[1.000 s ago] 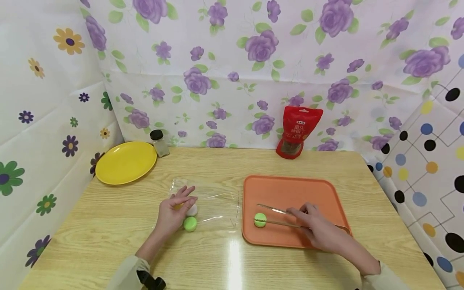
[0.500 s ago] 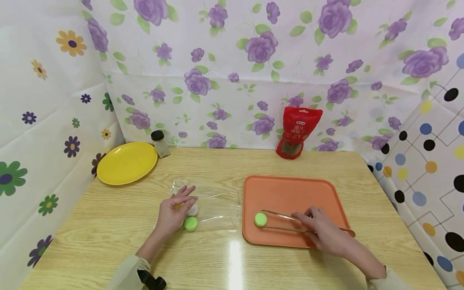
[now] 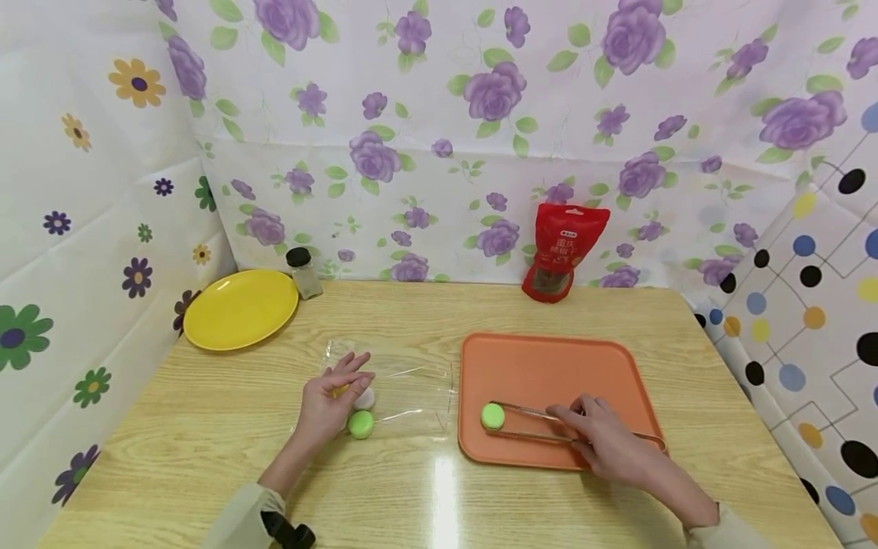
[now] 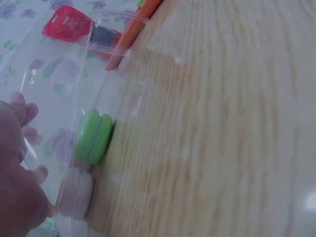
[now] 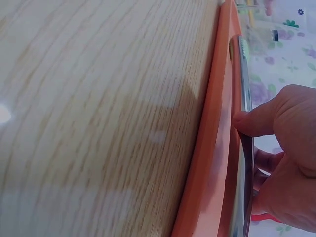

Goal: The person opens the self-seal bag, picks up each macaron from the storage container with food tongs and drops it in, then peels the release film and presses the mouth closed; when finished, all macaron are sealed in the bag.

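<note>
The right hand grips metal tongs — tips either side of a green macaron on the orange tray. The left hand pinches a clear bag.

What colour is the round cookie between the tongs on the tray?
The cookie is bright light green. The head view shows it best.

Your tongs look like shiny metal, your bag glossy clear plastic, your tray smooth matt plastic, your tabletop glossy wood grain.
</note>
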Demonstrator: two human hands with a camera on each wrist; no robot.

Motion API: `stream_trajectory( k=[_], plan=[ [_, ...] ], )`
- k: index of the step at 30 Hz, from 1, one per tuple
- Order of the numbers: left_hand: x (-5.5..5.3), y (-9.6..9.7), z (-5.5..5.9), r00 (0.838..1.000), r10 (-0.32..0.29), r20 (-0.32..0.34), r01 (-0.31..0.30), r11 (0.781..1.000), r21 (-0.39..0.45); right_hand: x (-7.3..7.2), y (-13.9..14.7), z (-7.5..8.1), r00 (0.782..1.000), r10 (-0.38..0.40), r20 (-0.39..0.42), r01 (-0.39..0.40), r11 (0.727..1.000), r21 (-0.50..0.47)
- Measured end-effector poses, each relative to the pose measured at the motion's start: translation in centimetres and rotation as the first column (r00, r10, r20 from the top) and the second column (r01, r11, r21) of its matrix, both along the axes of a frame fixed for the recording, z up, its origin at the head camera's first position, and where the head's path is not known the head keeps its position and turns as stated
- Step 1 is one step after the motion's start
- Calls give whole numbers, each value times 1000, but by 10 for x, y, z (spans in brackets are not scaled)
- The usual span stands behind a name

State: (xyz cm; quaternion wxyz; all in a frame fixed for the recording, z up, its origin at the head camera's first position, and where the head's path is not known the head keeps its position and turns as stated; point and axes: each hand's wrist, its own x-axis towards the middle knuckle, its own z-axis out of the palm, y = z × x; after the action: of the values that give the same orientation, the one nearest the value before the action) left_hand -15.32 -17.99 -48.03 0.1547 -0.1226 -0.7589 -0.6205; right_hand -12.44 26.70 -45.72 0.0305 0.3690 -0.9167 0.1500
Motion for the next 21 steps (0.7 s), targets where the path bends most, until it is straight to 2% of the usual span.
stream_trajectory(
  k=[21],
  plan=[
    [-2,-1,-1,1000,-2,-5,2,1000,-10,3,-8,-6,1000,-20,-7,20,998,-58]
  ],
)
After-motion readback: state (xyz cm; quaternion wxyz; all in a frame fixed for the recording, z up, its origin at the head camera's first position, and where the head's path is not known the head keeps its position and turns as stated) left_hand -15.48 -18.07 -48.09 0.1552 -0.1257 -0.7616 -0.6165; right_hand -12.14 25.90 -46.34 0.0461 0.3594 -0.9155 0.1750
